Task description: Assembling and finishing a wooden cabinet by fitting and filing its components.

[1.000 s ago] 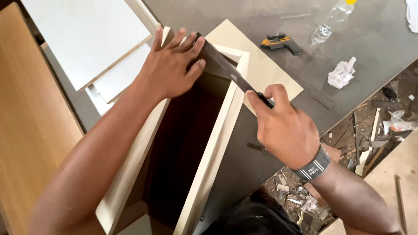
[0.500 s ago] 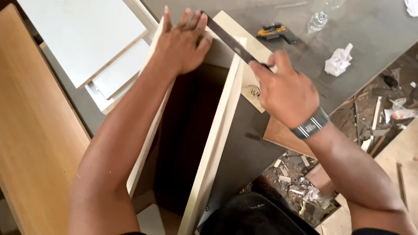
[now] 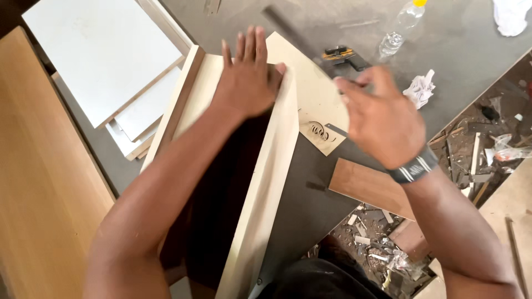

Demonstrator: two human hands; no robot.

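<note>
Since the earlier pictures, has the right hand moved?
Yes. The right hand has lifted off the cream box's right wall and now hangs, motion-blurred, over the flat cream panel beside it.

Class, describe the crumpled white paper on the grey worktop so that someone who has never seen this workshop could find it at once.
Start at the large grey worktop at the top right. Near its right edge, just beyond the person's blurred right hand and below the clear plastic bottle with a yellow cap, lies the crumpled white paper ball. It is the only small, wrinkled white wad there; the things beside it are hard.
</note>
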